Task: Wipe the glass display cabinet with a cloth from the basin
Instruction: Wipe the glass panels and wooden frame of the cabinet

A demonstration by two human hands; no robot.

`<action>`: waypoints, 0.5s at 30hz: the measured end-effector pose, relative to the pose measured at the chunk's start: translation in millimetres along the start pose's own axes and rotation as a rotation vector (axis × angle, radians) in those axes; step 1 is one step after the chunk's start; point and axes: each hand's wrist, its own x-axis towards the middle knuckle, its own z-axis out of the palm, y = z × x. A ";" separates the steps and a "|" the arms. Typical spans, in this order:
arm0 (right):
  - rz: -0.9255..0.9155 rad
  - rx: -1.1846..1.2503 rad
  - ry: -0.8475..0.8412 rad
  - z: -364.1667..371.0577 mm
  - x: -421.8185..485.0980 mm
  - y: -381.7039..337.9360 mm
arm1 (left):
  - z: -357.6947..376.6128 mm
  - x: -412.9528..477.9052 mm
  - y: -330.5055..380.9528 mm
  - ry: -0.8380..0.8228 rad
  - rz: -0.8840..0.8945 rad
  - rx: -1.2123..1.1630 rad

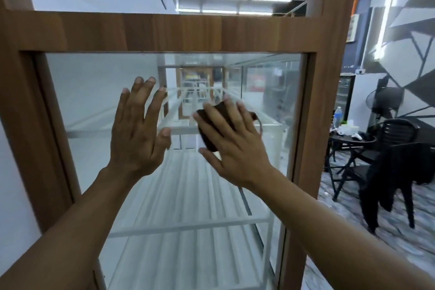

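Note:
A tall display cabinet with a brown wooden frame and a glass front pane fills the view. White shelves show behind the glass. My right hand lies flat on the pane, pressing a dark brown cloth against it at mid height. The cloth peeks out between and above my fingers. My left hand rests on the glass to the left of it, fingers spread, holding nothing. No basin is in view.
To the right of the cabinet stand a dark round table with a water bottle and small items, black chairs with a dark garment draped over one, and a standing fan.

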 end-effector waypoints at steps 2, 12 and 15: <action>0.345 -0.028 0.063 -6.9 -20.6 27.6 | 1.8 1.7 1.0 -0.006 0.000 0.030; -0.390 -0.112 -0.198 14.9 -98.1 -18.2 | 4.5 -8.5 1.8 -0.023 0.041 0.069; 0.073 -0.061 -0.023 -3.6 -71.1 33.5 | 7.9 -8.4 2.9 -0.006 0.033 0.108</action>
